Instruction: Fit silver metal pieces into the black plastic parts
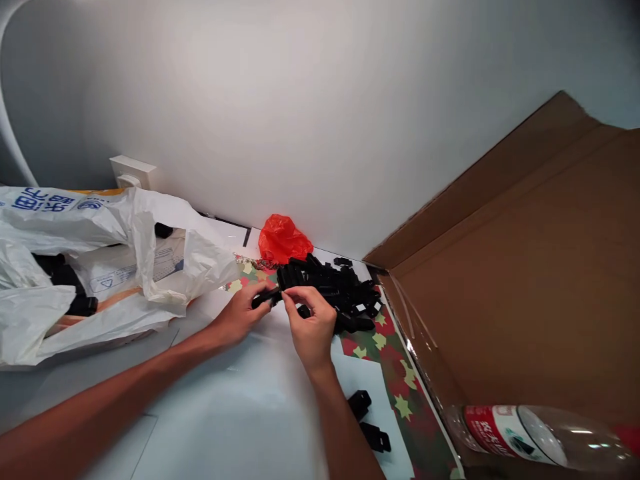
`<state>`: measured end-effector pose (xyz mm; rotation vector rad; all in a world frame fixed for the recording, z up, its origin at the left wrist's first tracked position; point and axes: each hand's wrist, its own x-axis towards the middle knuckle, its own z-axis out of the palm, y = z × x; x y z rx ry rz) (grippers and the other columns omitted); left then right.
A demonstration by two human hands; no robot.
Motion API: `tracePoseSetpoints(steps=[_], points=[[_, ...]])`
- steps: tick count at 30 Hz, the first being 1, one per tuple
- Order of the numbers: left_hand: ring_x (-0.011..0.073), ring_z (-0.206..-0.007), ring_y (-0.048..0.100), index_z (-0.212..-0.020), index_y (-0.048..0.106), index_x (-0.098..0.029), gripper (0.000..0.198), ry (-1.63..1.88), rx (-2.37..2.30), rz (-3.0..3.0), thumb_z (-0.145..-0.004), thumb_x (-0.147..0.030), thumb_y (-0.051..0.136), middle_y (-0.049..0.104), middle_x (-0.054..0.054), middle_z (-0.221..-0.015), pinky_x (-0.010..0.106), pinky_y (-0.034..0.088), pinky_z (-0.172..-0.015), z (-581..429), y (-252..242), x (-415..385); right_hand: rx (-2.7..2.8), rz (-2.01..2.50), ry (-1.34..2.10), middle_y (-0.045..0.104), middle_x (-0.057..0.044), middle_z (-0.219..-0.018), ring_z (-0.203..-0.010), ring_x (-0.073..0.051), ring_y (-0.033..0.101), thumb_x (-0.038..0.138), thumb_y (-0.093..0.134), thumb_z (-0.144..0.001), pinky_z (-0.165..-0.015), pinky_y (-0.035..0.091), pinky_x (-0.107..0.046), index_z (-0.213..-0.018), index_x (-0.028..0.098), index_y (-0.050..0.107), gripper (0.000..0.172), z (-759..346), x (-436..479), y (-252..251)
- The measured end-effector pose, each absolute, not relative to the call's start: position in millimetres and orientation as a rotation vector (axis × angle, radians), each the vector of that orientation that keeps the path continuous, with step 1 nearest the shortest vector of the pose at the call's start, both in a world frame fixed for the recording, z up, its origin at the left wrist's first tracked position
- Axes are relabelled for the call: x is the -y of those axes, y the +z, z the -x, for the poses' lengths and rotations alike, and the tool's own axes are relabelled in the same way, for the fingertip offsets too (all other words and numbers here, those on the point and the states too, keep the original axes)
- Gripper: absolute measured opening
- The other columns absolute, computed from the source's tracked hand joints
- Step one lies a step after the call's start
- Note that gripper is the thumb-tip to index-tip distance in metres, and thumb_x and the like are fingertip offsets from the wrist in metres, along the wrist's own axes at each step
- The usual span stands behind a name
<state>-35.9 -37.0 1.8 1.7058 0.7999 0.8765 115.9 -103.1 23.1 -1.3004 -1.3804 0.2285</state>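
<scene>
My left hand (243, 312) is closed round a small black plastic part (265, 299), whose exact kind I cannot make out. At the right end of that part, my right hand (311, 319) pinches with thumb and forefinger; the fingertips hide what lies between them. Just behind and to the right of my hands spreads a heap of similar black parts (345, 288), a few with small white patches. Two more black pieces, one of them a black block (376, 437), lie on white paper beside my right forearm.
To the left lies an open white plastic bag (100, 223) with black pieces inside. A crumpled red bag (283, 239) sits against the wall. On the right stand a cardboard sheet (540, 267) and a lying plastic bottle (540, 437). A patterned cloth (405, 393) runs under the heap.
</scene>
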Motion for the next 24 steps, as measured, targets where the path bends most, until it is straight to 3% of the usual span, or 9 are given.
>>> tracePoseSetpoints(steps=[14, 24], points=[[0.0194, -0.089, 0.060, -0.097, 0.066, -0.017, 0.019, 0.877, -0.843, -1.753, -0.090, -0.027, 0.052, 0.069, 0.003, -0.094, 0.028, 0.043, -0.077, 35.2, 1.4, 38.6, 1.453, 1.264, 0.142, 0.073, -0.005, -0.083, -0.073, -0.019, 0.069, 0.021, 0.065, -0.095, -0.070, 0.057, -0.031, -0.080, 0.022, 0.071, 0.016, -114.8, 102.1, 20.2], [0.0206, -0.088, 0.057, -0.101, 0.065, -0.018, 0.026, 0.801, -0.911, -1.801, -0.092, -0.031, 0.045, 0.068, 0.003, -0.095, 0.031, 0.040, -0.076, 35.3, 2.6, 39.0, 1.477, 1.267, 0.127, 0.071, -0.003, -0.083, -0.065, -0.014, 0.063, 0.017, 0.065, -0.094, -0.064, 0.053, -0.027, -0.081, 0.019, 0.070, 0.015, -116.2, 99.9, 15.2]])
